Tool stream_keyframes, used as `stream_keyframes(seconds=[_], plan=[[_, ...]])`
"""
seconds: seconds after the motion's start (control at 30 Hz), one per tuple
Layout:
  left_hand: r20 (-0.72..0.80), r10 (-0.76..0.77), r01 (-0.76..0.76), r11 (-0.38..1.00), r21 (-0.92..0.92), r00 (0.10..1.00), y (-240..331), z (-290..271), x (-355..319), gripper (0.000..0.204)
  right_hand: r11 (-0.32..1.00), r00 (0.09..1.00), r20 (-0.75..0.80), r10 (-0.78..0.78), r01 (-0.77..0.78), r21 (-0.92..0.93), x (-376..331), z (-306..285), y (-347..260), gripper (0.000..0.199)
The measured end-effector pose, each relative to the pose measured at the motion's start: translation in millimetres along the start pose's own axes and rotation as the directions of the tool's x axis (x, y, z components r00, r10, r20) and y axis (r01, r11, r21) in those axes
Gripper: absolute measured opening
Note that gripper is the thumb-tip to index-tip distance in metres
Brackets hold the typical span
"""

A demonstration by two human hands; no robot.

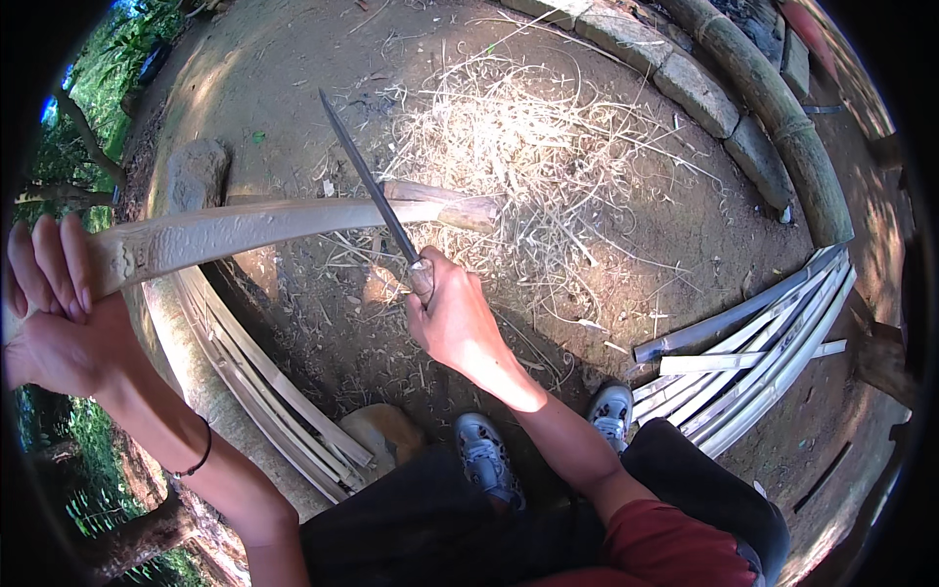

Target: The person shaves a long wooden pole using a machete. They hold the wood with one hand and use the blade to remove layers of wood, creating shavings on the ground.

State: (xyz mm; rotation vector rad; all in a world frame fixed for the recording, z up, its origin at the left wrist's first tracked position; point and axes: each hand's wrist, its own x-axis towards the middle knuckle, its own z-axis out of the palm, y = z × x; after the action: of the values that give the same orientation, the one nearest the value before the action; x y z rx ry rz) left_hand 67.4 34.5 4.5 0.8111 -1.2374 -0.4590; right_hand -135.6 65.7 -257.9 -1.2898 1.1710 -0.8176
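My left hand is wrapped round one end of a long split bamboo slat at the far left. The slat's pale other end lies against a short piece of wood on the ground. In my right hand is the wooden handle of a long knife. Its dark, narrow blade crosses over the slat near that pale end and points away to the upper left. From this view I cannot tell whether the edge touches the slat.
Curly shavings cover the dirt beyond the knife. Bamboo strips lie stacked at the right, others at the left. A stone edging and a thick bamboo pole curve along the upper right. A rounded stone sits near my shoes.
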Motion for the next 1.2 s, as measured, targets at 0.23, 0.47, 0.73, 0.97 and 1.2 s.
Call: stream_keyframes(seconds=[0.23, 0.47, 0.73, 0.97, 1.2], plan=[[0.024, -0.008, 0.008, 1.000, -0.003, 1.000, -1.3, 22.4, -4.8, 0.026, 0.973, 0.971, 0.073, 0.227, -0.223, -0.064, 24.0, -2.4, 63.6, 0.023], [-0.033, 0.065, -0.061, 0.992, 0.111, 0.997, -5.7, 23.1, -8.5, 0.024, 0.999, 0.999, -0.003, 0.045, -0.045, -0.020, -2.8, -5.2, 14.2, 0.014], [0.245, 0.058, -0.002, 0.974, -0.224, 0.968, -6.3, 48.4, -8.8, 0.022, 0.900, 0.899, 0.056, 0.435, -0.435, -0.003, 16.2, -7.7, 95.5, 0.013], [0.084, 0.016, -0.018, 1.000, 0.017, 0.996, -2.0, 21.9, 0.6, 0.027, 0.997, 0.996, -0.088, 0.000, 0.006, 0.074, 8.2, 3.9, 54.0, 0.009], [-0.036, 0.060, -0.057, 0.995, 0.079, 0.998, -4.9, 14.4, 1.0, 0.034, 0.991, 0.994, -0.028, 0.105, -0.102, 0.084, 7.4, 16.9, 37.1, 0.010]])
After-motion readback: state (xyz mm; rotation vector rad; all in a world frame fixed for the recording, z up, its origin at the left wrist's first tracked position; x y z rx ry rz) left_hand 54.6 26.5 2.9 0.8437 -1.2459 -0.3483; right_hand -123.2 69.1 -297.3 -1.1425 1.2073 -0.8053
